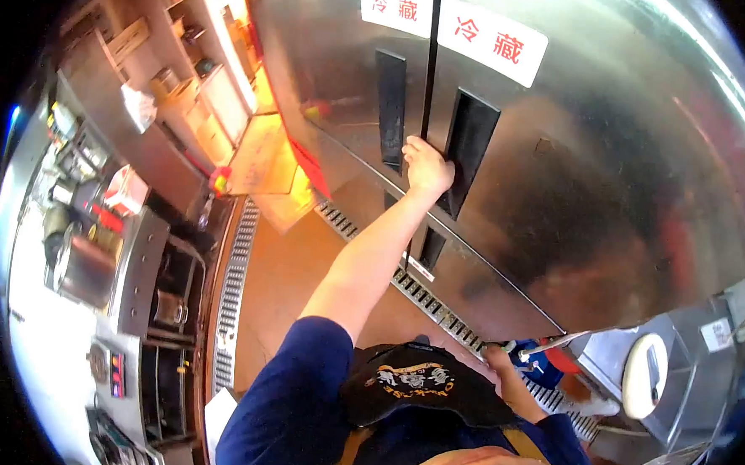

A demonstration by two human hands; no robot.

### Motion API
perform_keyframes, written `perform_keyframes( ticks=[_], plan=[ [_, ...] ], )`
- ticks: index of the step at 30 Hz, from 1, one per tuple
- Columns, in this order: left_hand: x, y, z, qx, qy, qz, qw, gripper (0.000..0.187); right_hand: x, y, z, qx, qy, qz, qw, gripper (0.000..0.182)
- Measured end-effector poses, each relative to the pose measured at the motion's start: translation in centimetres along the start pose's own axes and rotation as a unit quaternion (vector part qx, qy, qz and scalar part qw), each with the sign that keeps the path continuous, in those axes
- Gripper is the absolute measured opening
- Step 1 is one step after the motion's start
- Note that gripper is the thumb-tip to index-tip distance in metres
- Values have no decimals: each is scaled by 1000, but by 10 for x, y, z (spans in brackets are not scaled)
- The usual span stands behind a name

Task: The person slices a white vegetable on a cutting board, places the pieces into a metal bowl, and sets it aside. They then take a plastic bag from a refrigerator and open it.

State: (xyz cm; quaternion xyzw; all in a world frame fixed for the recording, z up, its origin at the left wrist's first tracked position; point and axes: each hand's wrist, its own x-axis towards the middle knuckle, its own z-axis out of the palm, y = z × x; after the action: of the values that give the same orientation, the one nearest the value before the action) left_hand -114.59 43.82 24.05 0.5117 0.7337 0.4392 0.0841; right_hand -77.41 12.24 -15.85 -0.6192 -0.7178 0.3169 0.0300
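My left hand (429, 166) reaches up to a steel refrigerator (552, 183). Its fingers are curled at the seam between the two upper doors, against the edge of the right door, beside the black recessed handle (474, 132). A second black recess (390, 107) is in the left door. Both doors look closed. Lower down, my right hand (496, 357) is partly visible beyond the black cap (415, 385), with its fingers closed round something small and greenish that I cannot make out, close to a blue item (541, 368).
A steel counter at the left holds a large pot (89, 264) and a red-and-white box (126, 192). Floor drain grates (237, 276) run along both sides of the walkway. An open cardboard box (262, 164) stands ahead. A white round board (645, 376) leans at the right.
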Motion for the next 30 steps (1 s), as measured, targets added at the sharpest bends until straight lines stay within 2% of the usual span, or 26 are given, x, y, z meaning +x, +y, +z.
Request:
perform_keyframes(
  ticks=[1, 2, 3, 4, 5, 6, 8, 9, 10, 12, 13, 14, 16, 17, 18, 19, 20, 21, 22, 23, 26, 27, 28, 30],
  plan=[
    [0, 2, -5, -7, -11, 4, 1000, 79, 37, -14, -5, -28, 54, -168, 984, 29],
    [-2, 0, -12, -13, -25, 7, 1000, 80, 37, -103, -52, 47, 83, 8, 995, 31],
    [-7, -8, -19, -21, -39, 14, 999, 80, 69, -121, -61, 87, 7, 12, 996, 29],
    [-12, -17, -28, -54, -45, 56, 996, 80, 48, -217, -118, 207, 36, 125, 970, 31],
    [-17, -29, -41, -85, -52, 101, 990, 81, 55, -243, -128, 173, 86, 62, 979, 33],
    [-22, -29, -75, -133, -166, 44, 976, 87, 59, -264, -129, 139, 139, 2, 981, 36],
    [-38, -58, -101, -186, -148, 139, 961, 85, 35, -336, -146, 182, 229, -37, 956, 37],
    [-45, -69, -119, -226, -170, 174, 943, 81, 20, -367, -149, 306, 212, -27, 928, 33],
    [-51, -82, -137, -272, -187, 200, 923, 77, 2, -391, -140, 301, 226, -5, 926, 33],
    [-57, -126, -158, -277, -155, 346, 883, 61, -34, -424, -125, 351, 303, -61, 884, 32],
    [-61, -157, -164, -394, -267, 258, 841, 53, -54, -431, -116, 388, 306, -56, 868, 32],
    [-66, -186, -167, -489, -377, 164, 770, 45, -73, -439, -100, 432, 306, -51, 847, 33],
    [-67, -213, -170, -499, -463, 134, 720, 34, -113, -450, -70, 582, 317, 36, 748, 33],
    [-68, -209, -169, -441, -472, 141, 750, 27, -133, -451, -54, 602, 326, 63, 726, 33],
    [-69, -200, -166, -399, -495, 97, 766, 24, -155, -448, -38, 621, 336, 87, 703, 34],
    [-72, -200, -147, -409, -505, 81, 756, 25, -188, -423, -8, 299, 362, 102, 877, 33],
    [-75, -200, -127, -418, -514, 64, 746, 26, -215, -396, 29, -63, 333, 112, 934, 32],
    [-74, -187, -122, -385, -524, 74, 756, 23, -231, -382, 72, 287, 452, 200, 820, 35],
    [-74, -180, -105, -377, -519, 132, 756, 22, -237, -377, 97, 594, 503, 247, 577, 38],
    [-72, -165, -92, -369, -509, 179, 757, 21, -247, -395, 90, 638, 537, 257, 489, 38],
    [-56, -77, -88, -310, -503, 271, 760, 20, -262, -489, 19, 610, 582, 388, 374, 41],
    [-51, -48, -81, -332, -469, 320, 753, 19, -287, -420, 97, 641, 635, 199, 382, 54],
    [-45, -18, -73, -353, -433, 369, 743, 19, -312, -405, 111, 662, 642, 237, 306, 48],
    [-28, 47, -59, -355, -391, 444, 724, 17, -328, -380, 122, 627, 711, 132, 291, 51]
  ],
)
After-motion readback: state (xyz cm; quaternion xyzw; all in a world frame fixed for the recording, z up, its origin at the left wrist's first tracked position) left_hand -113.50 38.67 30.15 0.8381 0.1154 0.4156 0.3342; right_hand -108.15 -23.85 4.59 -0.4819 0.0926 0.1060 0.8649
